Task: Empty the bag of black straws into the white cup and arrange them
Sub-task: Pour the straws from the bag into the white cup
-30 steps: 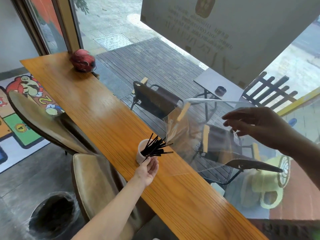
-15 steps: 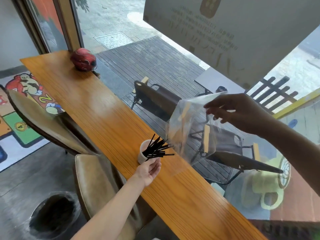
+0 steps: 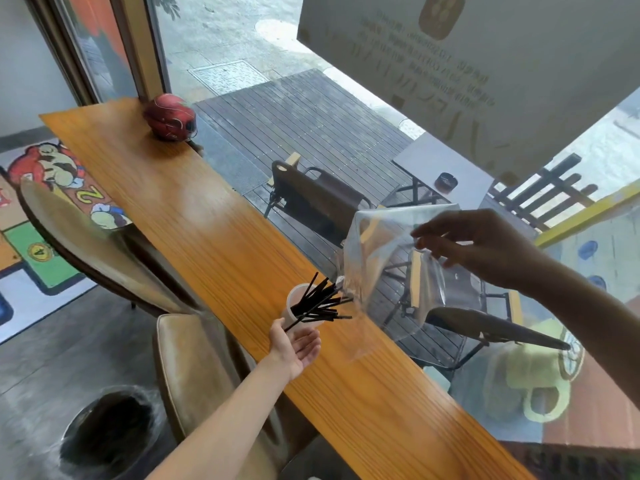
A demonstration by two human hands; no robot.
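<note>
- Left hand (image 3: 298, 344): palm up, fingers spread, holding nothing; it sits at the near side of the white cup (image 3: 296, 308), fingertips at or just touching the cup's base. Exact contact cannot be told.
- Right hand (image 3: 485, 247): raised above the window side of the surface (image 3: 214, 230), thumb and fingers pinched on the upper edge of the clear plastic bag (image 3: 391, 268).
- Bag: hangs loosely from the pinch, crumpled, its lower mouth near the cup's rim and close to the tips of the black straws (image 3: 320, 303). No straws visible inside the bag; it reads as transparent throughout.
- Straws: all in the cup, standing tilted and fanned out toward the window side. Several lean low, nearly level, poking well past the rim. Bundle is untidy, not upright.
- Cup: upright on the wooden surface, near the edge closest to the person.
- Surface: long, narrow, orange-brown wood running along a window.
- Far end of surface: red helmet (image 3: 169, 117), well apart from the cup.
- Near side, below surface: tan padded chairs (image 3: 194, 372); dark round bin (image 3: 107, 434) on the floor.
- Through the glass: dark folding chair (image 3: 315, 195) and a small table outside on decking.
</note>
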